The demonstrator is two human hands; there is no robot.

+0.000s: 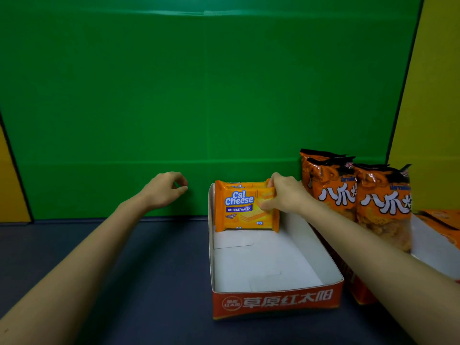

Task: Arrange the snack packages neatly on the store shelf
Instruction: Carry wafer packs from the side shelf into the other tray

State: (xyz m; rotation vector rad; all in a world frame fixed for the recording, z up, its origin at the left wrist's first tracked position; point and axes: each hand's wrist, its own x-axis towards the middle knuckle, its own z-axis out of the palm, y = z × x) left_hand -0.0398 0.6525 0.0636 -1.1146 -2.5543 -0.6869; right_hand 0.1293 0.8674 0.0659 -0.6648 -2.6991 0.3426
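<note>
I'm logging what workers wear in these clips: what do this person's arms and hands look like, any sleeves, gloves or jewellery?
Both arms are bare as far as the frame shows: no sleeve on the left forearm or the right forearm. The left hand and right hand have no gloves, and no watch, bracelet or ring is visible.

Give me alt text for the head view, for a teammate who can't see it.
The right hand grips the right end of upright Cal Cheese wafer packs at the back of an open red-fronted cardboard tray. The left hand hovers empty, loosely curled; orange snack bags stand right of the tray.
</note>
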